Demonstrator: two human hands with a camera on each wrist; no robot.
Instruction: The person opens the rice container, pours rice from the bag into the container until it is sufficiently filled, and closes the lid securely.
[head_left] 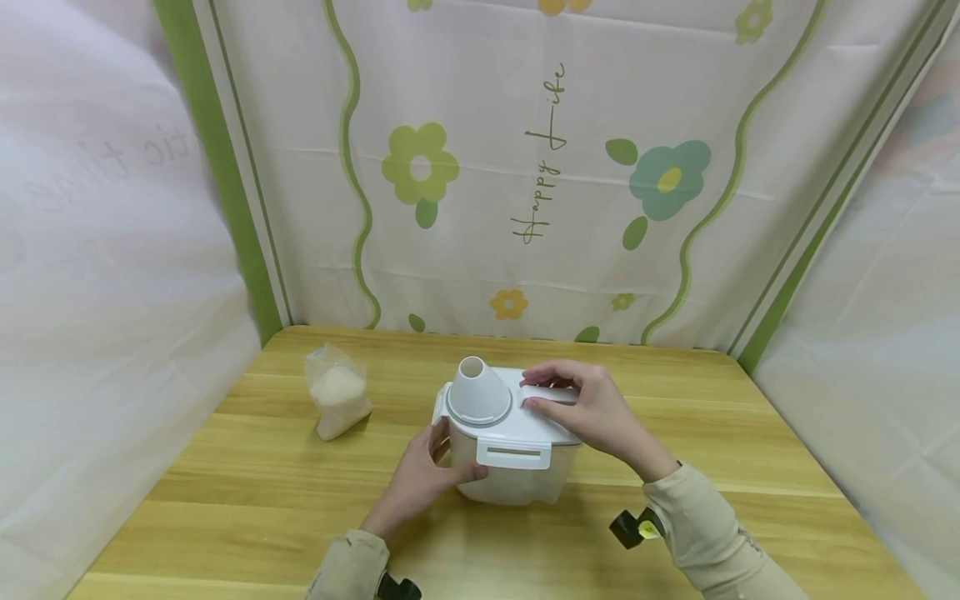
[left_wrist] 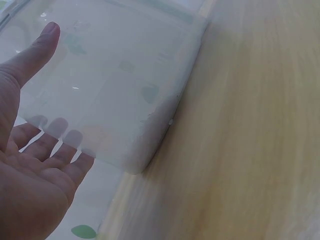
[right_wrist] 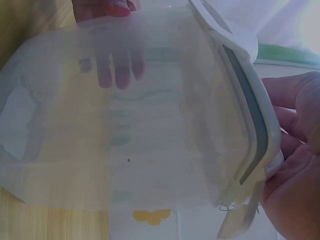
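Observation:
A translucent plastic storage container (head_left: pixel 513 487) stands upright on the wooden table, with its white lid (head_left: pixel 528 423) on top. On the lid's left part sits a white cone-shaped cap (head_left: pixel 480 396) with a round hole at its tip. My left hand (head_left: pixel 423 473) holds the container's left side, thumb at the front and fingers round the side; the left wrist view shows these fingers (left_wrist: pixel 60 150) partly through the wall. With thumb and fingers, my right hand (head_left: pixel 588 404) grips the handle (head_left: pixel 551 394) on the lid's right part. A front latch (head_left: pixel 513 463) hangs over the rim.
A clear bag of white grains (head_left: pixel 339 396) rests on the table (head_left: pixel 247 483) to the container's left. Printed curtains (head_left: pixel 465 250) enclose the table's back and both sides.

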